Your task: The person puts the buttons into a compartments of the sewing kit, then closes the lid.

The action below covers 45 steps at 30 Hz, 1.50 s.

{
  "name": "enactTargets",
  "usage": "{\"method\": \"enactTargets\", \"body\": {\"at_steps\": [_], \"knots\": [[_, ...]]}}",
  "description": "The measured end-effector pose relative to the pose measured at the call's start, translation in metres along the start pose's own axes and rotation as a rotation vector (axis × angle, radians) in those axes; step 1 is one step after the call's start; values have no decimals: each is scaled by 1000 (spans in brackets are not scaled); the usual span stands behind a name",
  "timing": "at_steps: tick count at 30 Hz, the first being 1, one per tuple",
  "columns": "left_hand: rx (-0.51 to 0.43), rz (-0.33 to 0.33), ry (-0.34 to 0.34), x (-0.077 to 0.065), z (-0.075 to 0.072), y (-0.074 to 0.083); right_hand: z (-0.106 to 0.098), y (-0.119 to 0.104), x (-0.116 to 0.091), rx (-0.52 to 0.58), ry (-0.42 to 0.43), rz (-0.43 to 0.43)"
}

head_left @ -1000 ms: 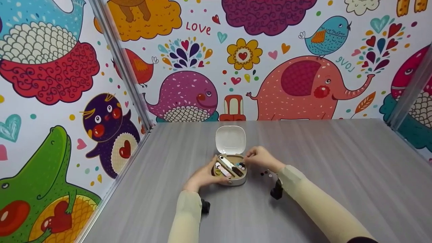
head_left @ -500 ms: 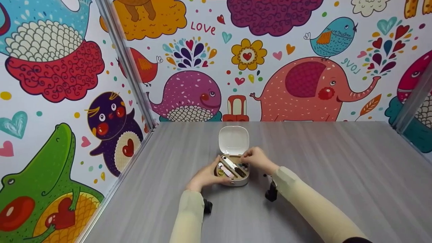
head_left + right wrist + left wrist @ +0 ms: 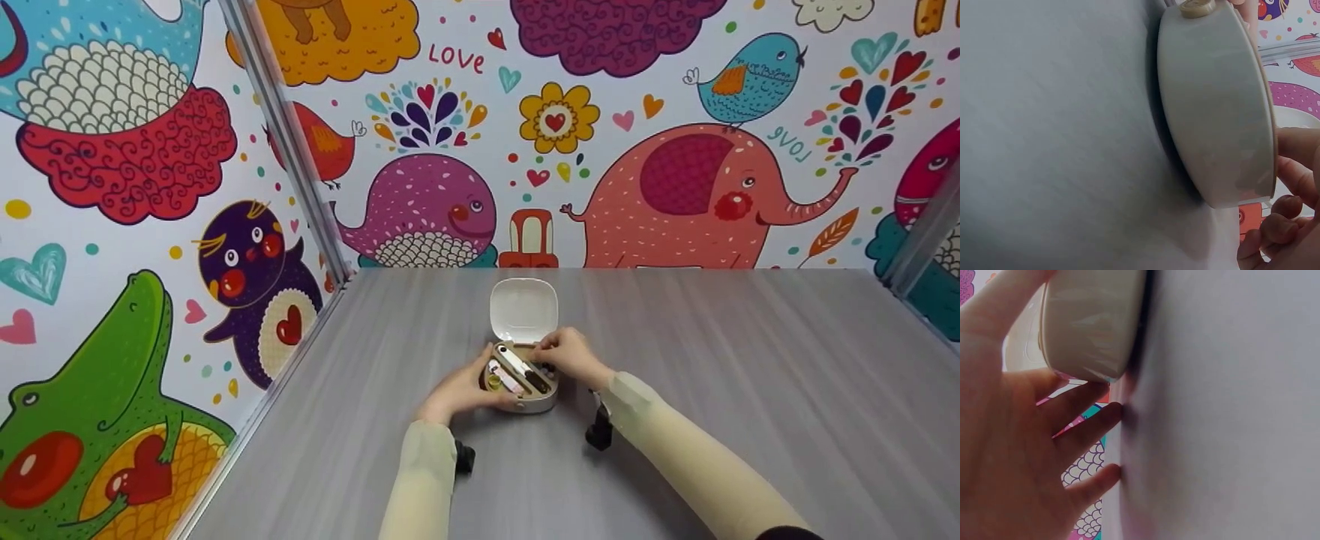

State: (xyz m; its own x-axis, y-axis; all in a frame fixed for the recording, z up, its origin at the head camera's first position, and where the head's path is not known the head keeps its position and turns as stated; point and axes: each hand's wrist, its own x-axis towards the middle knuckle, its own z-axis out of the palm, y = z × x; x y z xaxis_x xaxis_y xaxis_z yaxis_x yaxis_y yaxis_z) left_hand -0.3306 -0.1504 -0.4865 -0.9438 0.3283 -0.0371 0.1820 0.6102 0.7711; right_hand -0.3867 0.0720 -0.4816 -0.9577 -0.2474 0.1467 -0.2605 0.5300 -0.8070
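Note:
A small white case (image 3: 536, 406) stands on the table, its white lid (image 3: 523, 309) raised at the back. My left hand (image 3: 461, 390) grips it from the left, thumb along the front and fingers round the side. Inside lie a slim white-and-black tool (image 3: 513, 359), a pink-and-white item (image 3: 506, 377) and a yellowish ring-shaped piece (image 3: 494, 382). Small dark and pale pieces (image 3: 549, 370) lie in the right compartment. My right hand (image 3: 576, 356) reaches over the right rim, fingertips inside; whether they pinch anything is hidden. In the right wrist view, a round tan clasp (image 3: 1197, 8) shows on the case wall.
The grey table (image 3: 712, 352) extends around the case. Cartoon-printed walls (image 3: 637, 67) close off the back and left, with a metal post (image 3: 289, 135) in the left corner. A black wrist device (image 3: 599, 430) hangs below the right forearm.
My right hand has moved left from beside the right rim into the right compartment. Small pieces seen on the table near my right wrist are now hidden. My left hand keeps its grip.

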Motion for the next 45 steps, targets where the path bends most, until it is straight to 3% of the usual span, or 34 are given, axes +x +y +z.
{"method": "enactTargets", "body": {"at_steps": [8, 13, 24, 34, 45], "knots": [[31, 32, -4, 4, 4, 4, -4, 5, -5, -18, 45, -47], [16, 32, -9, 4, 5, 7, -7, 5, -7, -20, 49, -31], [21, 21, -5, 4, 2, 4, -30, 10, -12, 81, 14, -3], [14, 26, -3, 2, -3, -1, -67, 41, -25, 76, 8, -16], [5, 34, -5, 2, 0, -3, -82, 66, -38, 17, -42, 29]]}}
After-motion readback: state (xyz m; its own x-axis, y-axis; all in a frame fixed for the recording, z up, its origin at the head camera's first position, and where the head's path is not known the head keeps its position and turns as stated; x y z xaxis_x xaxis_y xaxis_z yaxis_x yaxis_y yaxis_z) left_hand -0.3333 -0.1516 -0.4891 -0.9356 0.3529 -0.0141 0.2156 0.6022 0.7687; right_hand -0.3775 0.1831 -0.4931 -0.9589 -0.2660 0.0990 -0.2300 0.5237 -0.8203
